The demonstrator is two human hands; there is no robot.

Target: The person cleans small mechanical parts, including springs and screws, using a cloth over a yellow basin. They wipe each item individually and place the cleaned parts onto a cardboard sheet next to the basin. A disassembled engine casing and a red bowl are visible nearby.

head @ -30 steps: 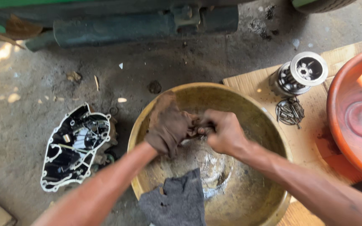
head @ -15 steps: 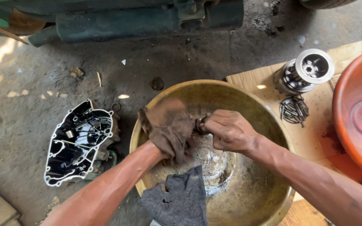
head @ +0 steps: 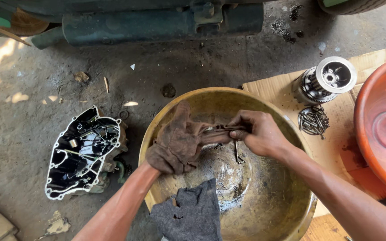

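Observation:
Both my hands work over a wide brass-coloured basin (head: 291, 209) on the ground. My left hand (head: 177, 149) is wrapped in a dirty brown rag (head: 182, 134) and grips it. My right hand (head: 258, 134) pinches the rag's stretched end together with a small metal part (head: 237, 151) that hangs down from its fingers. Most of the part is hidden by the rag and fingers. A grey torn cloth (head: 190, 214) drapes over the basin's near rim.
A black engine cover (head: 83, 151) lies on the concrete to the left. On cardboard (head: 273, 89) at the right stand a clutch assembly (head: 327, 80) and a bundle of springs (head: 313, 120). An orange tub (head: 380, 129) is at the far right. A dark machine part (head: 157, 22) crosses the top.
My hands have drawn apart, pulling the brown rag out long between them. The left hand moved left and down, the right hand stayed near the basin's middle.

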